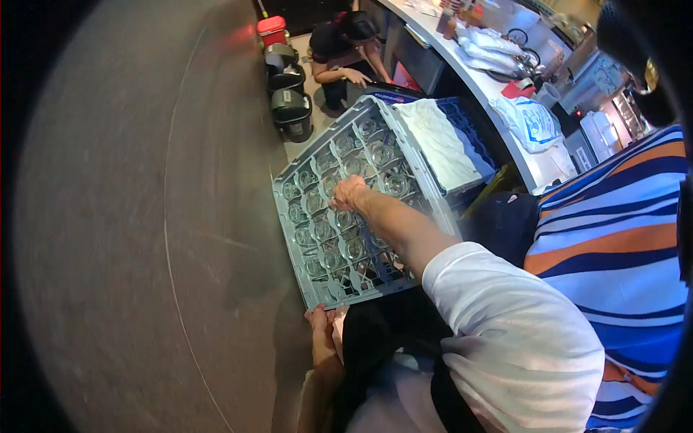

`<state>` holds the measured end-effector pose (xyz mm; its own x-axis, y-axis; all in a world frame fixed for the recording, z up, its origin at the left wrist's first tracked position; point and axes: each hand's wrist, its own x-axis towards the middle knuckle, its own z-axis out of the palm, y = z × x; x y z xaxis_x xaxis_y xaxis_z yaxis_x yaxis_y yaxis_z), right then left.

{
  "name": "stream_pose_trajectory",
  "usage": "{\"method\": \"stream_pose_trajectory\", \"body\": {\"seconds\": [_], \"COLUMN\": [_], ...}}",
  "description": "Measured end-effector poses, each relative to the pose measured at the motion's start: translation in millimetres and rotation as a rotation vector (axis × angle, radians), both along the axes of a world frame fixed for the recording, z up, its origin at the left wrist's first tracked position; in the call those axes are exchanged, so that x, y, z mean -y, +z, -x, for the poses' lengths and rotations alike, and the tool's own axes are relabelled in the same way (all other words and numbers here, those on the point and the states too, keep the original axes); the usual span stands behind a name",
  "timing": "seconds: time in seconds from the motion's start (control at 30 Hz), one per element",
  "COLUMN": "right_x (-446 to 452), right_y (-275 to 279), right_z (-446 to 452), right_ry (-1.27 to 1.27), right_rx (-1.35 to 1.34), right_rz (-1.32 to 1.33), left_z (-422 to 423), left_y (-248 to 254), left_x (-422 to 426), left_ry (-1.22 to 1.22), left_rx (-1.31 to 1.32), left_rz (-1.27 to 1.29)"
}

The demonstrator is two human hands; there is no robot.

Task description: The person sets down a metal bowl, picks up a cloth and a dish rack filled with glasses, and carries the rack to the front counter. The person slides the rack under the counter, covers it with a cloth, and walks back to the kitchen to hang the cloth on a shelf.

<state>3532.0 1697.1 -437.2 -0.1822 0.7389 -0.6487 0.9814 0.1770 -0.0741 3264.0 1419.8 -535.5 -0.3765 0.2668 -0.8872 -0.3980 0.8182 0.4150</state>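
A grey plastic glass rack stands tilted in front of me, its compartments filled with several clear glasses. My right hand reaches over the middle of the rack, in a white sleeve, with its fingers curled down among the glasses. What those fingers hold, if anything, is hidden beneath the hand. At the rack's near corner, my left hand grips the edge, partly covered by the rack. Toward the near side, a few compartments show no glass.
Beside the rack lies a white cloth over a blue crate. A crouching person works beyond it. Dark bins and a red bucket line the floor. A cluttered counter runs along the right, near a person in a striped top.
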Motion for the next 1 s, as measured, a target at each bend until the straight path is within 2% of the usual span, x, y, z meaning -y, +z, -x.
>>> {"method": "stream_pose_trajectory", "body": {"seconds": [0.07,0.17,0.27,0.3,0.37,0.43,0.47,0.53,0.57,0.63,0.67,0.73,0.77,0.8,0.83,0.87,0.93,0.97,1.0], "right_x": [-5.3,-10.5,5.8,13.7,24.8,20.5,24.7,25.1,30.0,43.1,51.2,55.2,56.8,52.6,48.2,43.6,46.8,48.1,50.1], "right_y": [3.2,-3.2,-28.5,-33.9,-43.9,-64.4,-73.1,-59.7,-57.5,-86.4,-106.8,-130.0,-140.1,-117.8,-93.9,-82.1,-72.9,-72.2,-96.5], "right_z": [-5.9,-8.8,-4.9,-9.1,-13.4,-12.5,-8.1,-15.3,-15.1,-28.1,-33.1,-56.3,-67.6,-62.8,-61.5,-64.9,-69.2,-81.4,-84.4], "right_ry": [0.008,0.002,-0.028,-0.030,-0.052,-0.087,-0.105,-0.105,-0.132,-0.108,-0.103,-0.126,-0.122,-0.259,-0.393,-0.478,-0.532,-0.600,-0.614], "right_rx": [-0.075,-0.047,-0.093,-0.093,-0.088,-0.092,-0.121,-0.107,-0.100,-0.058,-0.110,-0.291,-0.379,-0.183,0.015,0.026,0.028,0.014,0.043], "right_rz": [-0.083,-0.044,-0.095,-0.120,-0.155,-0.218,-0.242,-0.249,-0.242,-0.295,-0.621,-0.849,-0.961,-0.642,-0.314,-0.190,-0.242,-0.310,-0.357], "left_z": [0.9,6.3,28.8,36.8,62.8,80.4,89.2,93.8,100.6,114.7,126.7,139.9,144.0,145.8,125.3,106.0,52.8,13.2,-21.2], "left_y": [-10.9,-40.0,-67.3,-97.1,-124.5,-146.7,-142.5,-116.8,-112.6,-121.4,-130.1,-163.2,-179.4,-194.2,-180.3,-179.3,-143.1,-137.3,-128.7], "left_x": [-3.8,-22.2,-23.1,-22.3,-25.9,-52.1,-62.0,-77.0,-89.6,-125.5,-147.2,-209.8,-254.7,-301.1,-352.5,-398.4,-487.0,-536.3,-571.5], "left_ry": [-0.045,-0.091,-0.065,-0.081,-0.119,-0.357,-0.360,-0.550,-0.541,-0.731,-0.760,-0.740,-1.077,-1.233,-1.214,-1.162,-1.208,-1.373,-1.359], "left_rx": [-0.085,0.045,0.086,0.151,0.221,0.520,0.530,0.491,0.502,0.605,0.490,0.359,0.071,-0.184,-0.254,-0.311,-0.200,-0.367,-0.341], "left_rz": [0.011,-0.064,-0.004,0.039,0.074,-0.041,-0.047,0.148,0.148,0.051,-0.003,-0.191,-0.301,-0.455,-0.417,-0.625,-0.813,-1.010,-1.025]}}
